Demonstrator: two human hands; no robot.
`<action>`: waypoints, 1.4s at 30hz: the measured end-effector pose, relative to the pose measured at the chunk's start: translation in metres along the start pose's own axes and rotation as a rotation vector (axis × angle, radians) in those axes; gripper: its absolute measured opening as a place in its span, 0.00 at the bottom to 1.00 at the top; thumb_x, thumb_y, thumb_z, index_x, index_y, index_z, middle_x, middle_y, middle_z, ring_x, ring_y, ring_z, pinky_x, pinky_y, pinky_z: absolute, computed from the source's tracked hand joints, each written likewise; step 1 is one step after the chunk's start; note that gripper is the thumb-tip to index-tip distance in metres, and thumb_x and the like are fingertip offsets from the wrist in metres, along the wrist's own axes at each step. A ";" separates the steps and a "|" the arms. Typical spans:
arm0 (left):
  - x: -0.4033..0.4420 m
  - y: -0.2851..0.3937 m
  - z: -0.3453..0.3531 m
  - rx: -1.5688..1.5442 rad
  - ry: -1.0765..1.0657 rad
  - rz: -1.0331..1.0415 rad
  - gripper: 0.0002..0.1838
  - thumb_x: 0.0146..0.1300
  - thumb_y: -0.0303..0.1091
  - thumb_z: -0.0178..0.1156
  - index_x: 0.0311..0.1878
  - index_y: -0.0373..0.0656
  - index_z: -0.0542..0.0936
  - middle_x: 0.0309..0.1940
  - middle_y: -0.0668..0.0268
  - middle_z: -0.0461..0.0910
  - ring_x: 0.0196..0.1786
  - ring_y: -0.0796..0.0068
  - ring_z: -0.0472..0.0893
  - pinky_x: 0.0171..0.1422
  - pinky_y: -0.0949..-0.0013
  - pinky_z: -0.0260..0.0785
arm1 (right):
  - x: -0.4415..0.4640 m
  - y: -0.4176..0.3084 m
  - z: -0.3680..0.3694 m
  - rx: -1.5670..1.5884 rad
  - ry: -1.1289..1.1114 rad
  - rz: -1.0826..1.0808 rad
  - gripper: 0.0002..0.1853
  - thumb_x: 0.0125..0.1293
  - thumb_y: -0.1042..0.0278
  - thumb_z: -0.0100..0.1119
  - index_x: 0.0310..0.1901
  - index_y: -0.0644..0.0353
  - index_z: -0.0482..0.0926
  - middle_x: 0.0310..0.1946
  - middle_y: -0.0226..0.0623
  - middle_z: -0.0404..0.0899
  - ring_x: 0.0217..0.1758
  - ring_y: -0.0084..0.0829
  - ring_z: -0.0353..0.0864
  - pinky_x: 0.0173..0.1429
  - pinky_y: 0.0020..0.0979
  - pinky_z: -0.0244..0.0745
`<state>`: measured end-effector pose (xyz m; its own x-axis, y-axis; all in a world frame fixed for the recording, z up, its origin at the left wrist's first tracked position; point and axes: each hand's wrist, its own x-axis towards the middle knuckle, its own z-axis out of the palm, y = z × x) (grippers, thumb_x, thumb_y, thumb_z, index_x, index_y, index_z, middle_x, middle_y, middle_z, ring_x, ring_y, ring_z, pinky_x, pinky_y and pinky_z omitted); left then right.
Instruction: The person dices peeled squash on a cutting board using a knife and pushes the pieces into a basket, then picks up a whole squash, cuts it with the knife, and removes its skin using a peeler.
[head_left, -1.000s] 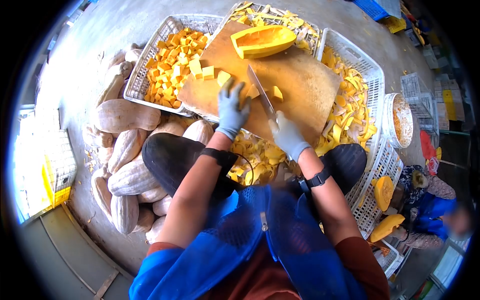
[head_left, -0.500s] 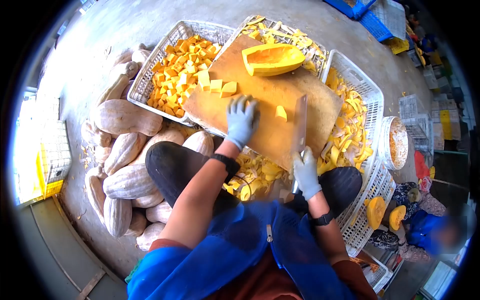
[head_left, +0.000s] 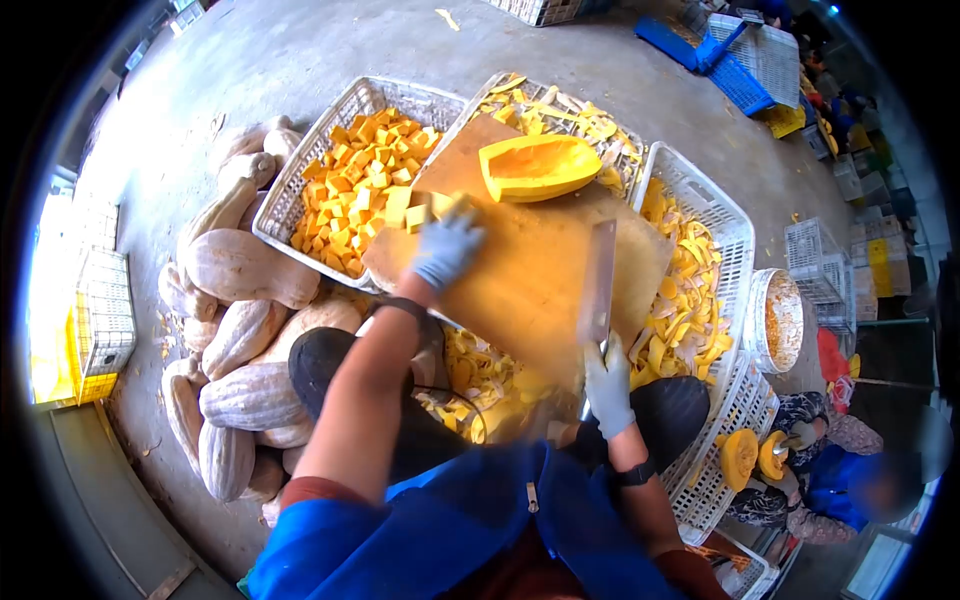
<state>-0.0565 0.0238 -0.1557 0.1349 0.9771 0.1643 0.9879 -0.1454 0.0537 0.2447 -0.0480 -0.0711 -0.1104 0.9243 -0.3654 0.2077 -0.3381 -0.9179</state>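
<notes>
My left hand (head_left: 447, 250), in a grey glove and blurred, is at the left part of the wooden cutting board (head_left: 520, 280). Its fingers reach against the pumpkin chunks (head_left: 398, 207) at the board's edge, beside the crate of cubes. In my gloved right hand (head_left: 608, 388) is the handle of a large knife (head_left: 598, 285), its broad blade pointing away from me over the board's right side. A peeled, hollowed pumpkin half (head_left: 540, 170) lies cut side up at the board's far end.
Pumpkin cubes fill a white crate (head_left: 268, 215) at the left. Peelings lie in crates beyond and right of the board (head_left: 745, 235). Whole pumpkins (head_left: 250, 265) are piled left. A white bucket (head_left: 790, 320) stands right, near a co-worker (head_left: 840, 480) holding a pumpkin piece.
My left hand has moved left across the board to the chunks at its edge. The small piece near the blade is gone from its spot. My right hand keeps the knife. The view has shifted.
</notes>
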 end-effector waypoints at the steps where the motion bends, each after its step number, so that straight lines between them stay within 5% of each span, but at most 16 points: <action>1: 0.001 -0.025 -0.002 0.116 -0.032 -0.066 0.16 0.62 0.35 0.49 0.52 0.61 0.76 0.66 0.69 0.66 0.73 0.59 0.60 0.72 0.29 0.34 | 0.003 0.018 -0.012 -0.050 0.008 -0.054 0.05 0.69 0.72 0.50 0.44 0.58 0.68 0.21 0.24 0.68 0.15 0.16 0.66 0.18 0.22 0.63; 3: 0.009 -0.058 -0.005 0.131 0.151 -0.415 0.25 0.59 0.46 0.58 0.62 0.64 0.70 0.70 0.59 0.60 0.72 0.55 0.59 0.71 0.28 0.37 | -0.005 0.015 -0.018 -0.102 0.049 -0.014 0.05 0.69 0.72 0.51 0.44 0.59 0.68 0.21 0.24 0.67 0.15 0.17 0.66 0.18 0.22 0.63; 4: 0.016 -0.054 -0.039 0.148 -0.032 -0.548 0.35 0.56 0.55 0.61 0.67 0.57 0.66 0.70 0.53 0.58 0.73 0.49 0.55 0.72 0.34 0.39 | -0.009 0.015 -0.021 -0.128 0.069 0.009 0.05 0.69 0.72 0.51 0.44 0.59 0.68 0.21 0.24 0.67 0.15 0.17 0.66 0.18 0.22 0.63; 6: 0.033 -0.054 -0.029 -0.107 0.268 -0.340 0.42 0.51 0.58 0.66 0.67 0.52 0.65 0.68 0.53 0.61 0.72 0.50 0.58 0.74 0.41 0.42 | -0.009 0.027 -0.023 -0.082 0.080 0.017 0.06 0.68 0.72 0.51 0.45 0.59 0.69 0.21 0.26 0.68 0.15 0.17 0.67 0.18 0.23 0.64; 8: 0.052 -0.027 -0.044 -0.424 0.223 -0.035 0.44 0.49 0.58 0.68 0.67 0.48 0.65 0.66 0.54 0.66 0.69 0.51 0.62 0.74 0.46 0.45 | -0.006 0.040 -0.024 -0.028 0.086 0.051 0.08 0.67 0.71 0.52 0.47 0.61 0.70 0.20 0.29 0.70 0.15 0.19 0.68 0.18 0.26 0.64; 10: 0.068 -0.002 -0.039 -0.318 0.084 0.037 0.42 0.47 0.53 0.69 0.65 0.47 0.67 0.61 0.57 0.70 0.65 0.54 0.68 0.70 0.51 0.55 | -0.010 0.027 -0.020 -0.070 0.074 0.055 0.12 0.67 0.70 0.52 0.51 0.62 0.71 0.21 0.30 0.71 0.19 0.20 0.70 0.22 0.27 0.66; 13: 0.089 0.021 -0.023 -0.228 0.088 -0.201 0.22 0.45 0.45 0.69 0.44 0.50 0.77 0.41 0.63 0.79 0.49 0.58 0.78 0.49 0.54 0.68 | -0.007 0.037 -0.015 -0.335 0.089 -0.272 0.10 0.67 0.69 0.52 0.47 0.65 0.71 0.22 0.30 0.69 0.23 0.21 0.69 0.27 0.28 0.66; 16: 0.093 0.039 -0.022 -0.146 0.087 -0.198 0.16 0.43 0.42 0.67 0.36 0.49 0.79 0.35 0.62 0.80 0.44 0.59 0.80 0.46 0.54 0.69 | -0.022 0.016 -0.016 -0.189 -0.017 -0.026 0.12 0.67 0.69 0.52 0.49 0.65 0.71 0.23 0.28 0.69 0.22 0.20 0.67 0.26 0.28 0.65; 17: 0.089 0.040 -0.025 -0.151 0.087 -0.187 0.15 0.43 0.41 0.66 0.36 0.49 0.79 0.34 0.62 0.80 0.43 0.59 0.80 0.46 0.54 0.69 | -0.023 0.016 -0.014 -0.163 -0.004 -0.044 0.09 0.69 0.70 0.50 0.48 0.61 0.70 0.22 0.24 0.67 0.17 0.15 0.64 0.20 0.21 0.63; 19: 0.080 0.044 -0.041 -0.161 0.082 -0.146 0.14 0.43 0.40 0.64 0.35 0.48 0.80 0.32 0.62 0.81 0.42 0.59 0.81 0.46 0.55 0.69 | -0.026 0.017 -0.017 -0.006 -0.016 -0.020 0.07 0.69 0.71 0.50 0.46 0.61 0.69 0.22 0.25 0.67 0.17 0.15 0.65 0.19 0.21 0.63; 23: 0.042 0.034 -0.085 -0.540 -0.133 -0.130 0.23 0.43 0.44 0.67 0.43 0.43 0.81 0.37 0.56 0.83 0.42 0.55 0.81 0.48 0.58 0.72 | -0.032 0.025 -0.031 0.141 0.001 0.040 0.07 0.70 0.72 0.48 0.47 0.61 0.67 0.21 0.25 0.68 0.17 0.14 0.65 0.20 0.21 0.61; 26: 0.022 0.016 -0.125 -0.937 -0.342 -0.150 0.22 0.48 0.39 0.70 0.44 0.35 0.80 0.35 0.58 0.82 0.40 0.69 0.81 0.46 0.68 0.73 | -0.028 0.039 -0.043 0.149 0.003 0.011 0.07 0.69 0.73 0.49 0.46 0.62 0.68 0.18 0.28 0.68 0.13 0.18 0.68 0.17 0.24 0.63; 29: 0.022 0.005 -0.165 -0.954 -0.452 -0.084 0.19 0.52 0.34 0.69 0.46 0.33 0.79 0.36 0.63 0.82 0.40 0.75 0.79 0.46 0.72 0.72 | -0.034 0.027 -0.047 -0.025 0.037 -0.101 0.05 0.67 0.72 0.51 0.43 0.60 0.70 0.15 0.30 0.68 0.14 0.22 0.70 0.17 0.27 0.65; 32: 0.042 0.007 -0.187 -0.909 -0.547 -0.031 0.19 0.55 0.31 0.67 0.49 0.34 0.79 0.37 0.64 0.82 0.40 0.78 0.79 0.46 0.73 0.72 | -0.029 0.040 -0.047 0.100 -0.010 0.020 0.06 0.67 0.69 0.51 0.42 0.60 0.69 0.17 0.30 0.70 0.14 0.22 0.71 0.18 0.27 0.66; 40: 0.164 0.058 -0.088 -0.875 -0.405 -0.065 0.25 0.63 0.42 0.62 0.56 0.31 0.75 0.42 0.59 0.82 0.43 0.74 0.80 0.50 0.70 0.72 | 0.007 0.011 -0.044 0.133 -0.147 0.144 0.09 0.67 0.66 0.53 0.43 0.61 0.70 0.18 0.28 0.70 0.14 0.19 0.68 0.18 0.25 0.64; 42: 0.168 0.072 -0.029 -0.623 -0.338 -0.043 0.31 0.63 0.49 0.60 0.62 0.37 0.72 0.53 0.49 0.78 0.59 0.59 0.76 0.63 0.62 0.66 | 0.021 0.023 -0.046 -0.029 -0.104 0.097 0.10 0.67 0.66 0.54 0.43 0.62 0.69 0.17 0.28 0.69 0.15 0.18 0.68 0.18 0.25 0.63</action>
<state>0.0355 0.1728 -0.0960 0.2126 0.9640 -0.1596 0.7789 -0.0686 0.6233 0.2915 -0.0284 -0.0932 -0.1884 0.8634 -0.4681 0.2505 -0.4186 -0.8729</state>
